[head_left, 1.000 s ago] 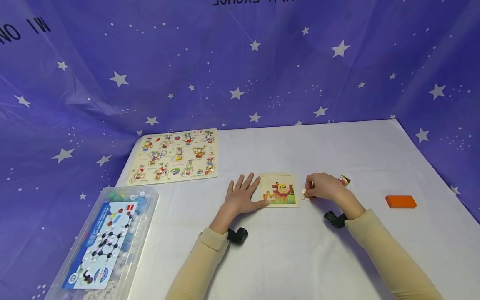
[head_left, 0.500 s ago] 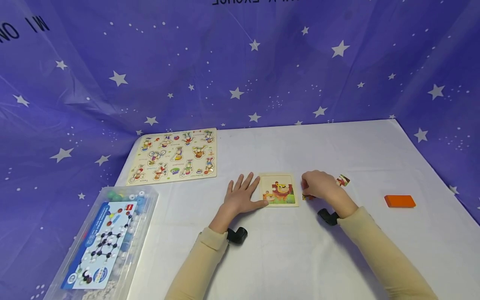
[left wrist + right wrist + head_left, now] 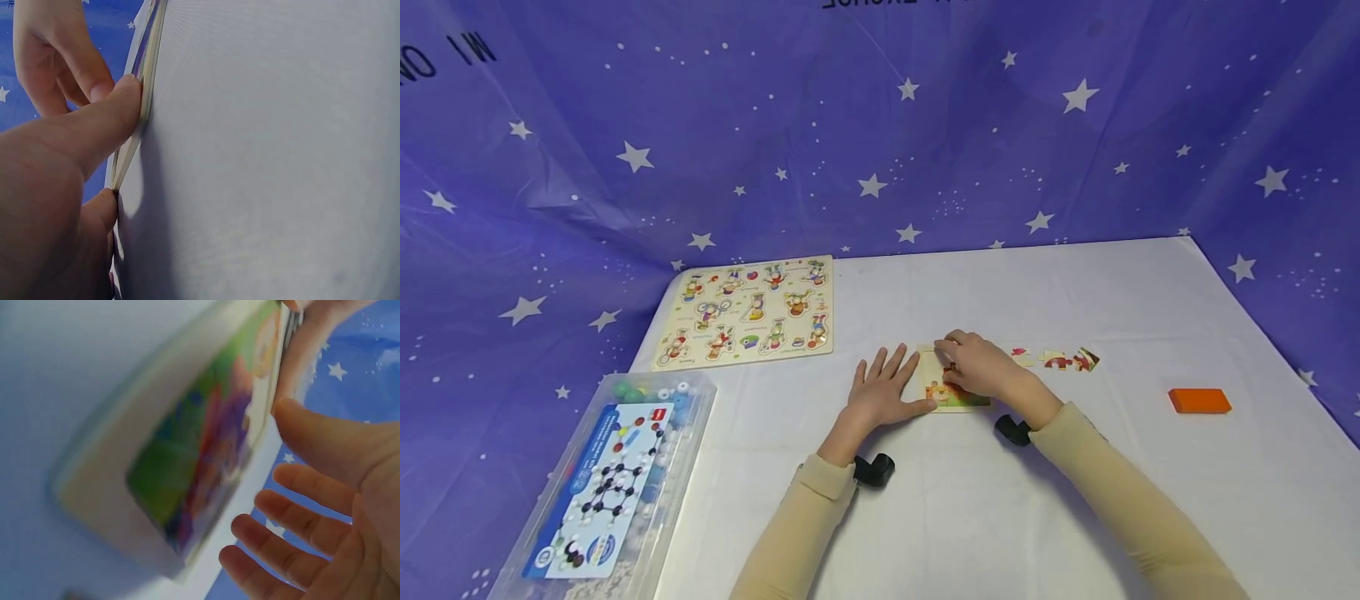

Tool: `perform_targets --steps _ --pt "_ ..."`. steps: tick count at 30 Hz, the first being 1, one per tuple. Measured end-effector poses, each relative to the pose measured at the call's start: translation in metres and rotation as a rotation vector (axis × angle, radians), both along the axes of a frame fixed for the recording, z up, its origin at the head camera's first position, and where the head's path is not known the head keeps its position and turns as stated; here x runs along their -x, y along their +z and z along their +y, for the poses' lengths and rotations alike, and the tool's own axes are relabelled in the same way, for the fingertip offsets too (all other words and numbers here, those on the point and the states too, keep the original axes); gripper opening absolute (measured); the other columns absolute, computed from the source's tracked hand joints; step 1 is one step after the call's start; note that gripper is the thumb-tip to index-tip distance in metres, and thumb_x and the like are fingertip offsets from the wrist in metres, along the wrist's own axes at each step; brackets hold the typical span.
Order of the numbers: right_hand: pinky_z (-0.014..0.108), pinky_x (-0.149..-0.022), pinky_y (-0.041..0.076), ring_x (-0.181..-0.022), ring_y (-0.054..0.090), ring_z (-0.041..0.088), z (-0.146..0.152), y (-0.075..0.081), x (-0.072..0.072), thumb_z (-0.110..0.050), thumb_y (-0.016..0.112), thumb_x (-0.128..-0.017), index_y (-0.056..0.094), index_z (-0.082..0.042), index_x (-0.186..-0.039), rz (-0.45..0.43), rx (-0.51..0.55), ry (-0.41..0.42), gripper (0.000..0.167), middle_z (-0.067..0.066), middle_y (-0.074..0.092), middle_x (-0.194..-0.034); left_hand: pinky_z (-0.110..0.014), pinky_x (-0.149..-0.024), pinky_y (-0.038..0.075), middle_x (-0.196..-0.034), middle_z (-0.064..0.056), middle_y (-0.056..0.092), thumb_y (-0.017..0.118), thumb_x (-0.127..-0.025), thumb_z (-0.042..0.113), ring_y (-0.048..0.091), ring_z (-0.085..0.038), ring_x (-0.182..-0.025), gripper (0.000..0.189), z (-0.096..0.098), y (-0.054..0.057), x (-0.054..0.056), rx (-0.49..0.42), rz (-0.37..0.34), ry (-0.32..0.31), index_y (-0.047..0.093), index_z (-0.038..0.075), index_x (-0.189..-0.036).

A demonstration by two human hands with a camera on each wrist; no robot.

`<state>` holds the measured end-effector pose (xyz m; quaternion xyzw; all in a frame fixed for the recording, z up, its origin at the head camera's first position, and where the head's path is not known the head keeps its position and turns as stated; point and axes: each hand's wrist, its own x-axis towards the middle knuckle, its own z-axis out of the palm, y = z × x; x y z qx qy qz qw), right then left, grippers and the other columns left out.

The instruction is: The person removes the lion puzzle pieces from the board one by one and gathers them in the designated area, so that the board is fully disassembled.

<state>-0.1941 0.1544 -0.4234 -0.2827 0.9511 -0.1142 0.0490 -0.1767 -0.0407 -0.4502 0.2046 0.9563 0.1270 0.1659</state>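
A small square wooden jigsaw board (image 3: pixel 928 367) with a lion picture lies mid-table in the head view. My left hand (image 3: pixel 882 400) rests flat at its left side, fingers spread, thumb on the lower left corner. In the left wrist view the left thumb (image 3: pixel 106 122) touches the board's edge (image 3: pixel 147 94). Over the board reaches my right hand (image 3: pixel 985 365), covering most of the lion. The right wrist view shows the right fingers (image 3: pixel 306 519) extended and apart from the thumb, whose tip meets the board. No piece shows between them. Jigsaw pieces (image 3: pixel 1058 361) lie to the right.
An orange block (image 3: pixel 1200 401) stands farther right. At the back left lies a large wooden picture board (image 3: pixel 760 312). A clear plastic box (image 3: pixel 688 467) with a molecule-model label sits at the left edge. A purple star-printed curtain (image 3: pixel 880 125) hangs behind the table.
My right hand has moved left from the loose pieces onto the jigsaw board, uncovering more pieces beside it. Its fingers have spread. My left hand has stayed in place.
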Motion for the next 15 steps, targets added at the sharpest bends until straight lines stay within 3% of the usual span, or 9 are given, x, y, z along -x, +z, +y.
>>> perform_targets --steps 4,8,15 --pt "0.050 -0.093 0.036 -0.118 0.040 0.041 -0.0045 -0.0050 -0.0013 -0.028 0.063 -0.086 0.043 0.004 -0.132 -0.039 -0.018 0.010 0.060 0.025 0.039 -0.133 -0.050 -0.106 -0.001 -0.151 0.002 0.002 0.044 -0.080 0.069 -0.003 -0.025 -0.137 0.086 -0.0002 -0.0015 -0.0001 -0.002 0.001 0.000 0.013 0.026 -0.147" --pt "0.051 -0.096 0.033 -0.122 0.036 0.041 -0.0034 -0.0069 -0.0032 -0.029 0.061 -0.087 0.043 0.004 -0.132 -0.055 -0.026 0.017 0.059 0.026 0.037 -0.135 -0.050 -0.106 -0.002 -0.151 0.003 0.001 0.043 -0.079 0.069 -0.004 -0.025 -0.137 0.086 0.0003 -0.0016 0.0003 -0.005 -0.009 0.004 0.012 0.027 -0.147" --pt "0.051 -0.095 0.034 -0.120 0.039 0.041 0.0008 -0.0082 -0.0047 -0.020 0.065 -0.085 0.060 -0.002 -0.104 -0.033 0.016 0.059 0.027 0.027 0.043 -0.130 -0.049 -0.106 -0.002 -0.151 0.004 0.000 0.042 -0.079 0.071 -0.005 -0.023 -0.137 0.086 0.0009 -0.0032 0.0013 0.011 -0.006 0.007 0.010 0.028 -0.147"
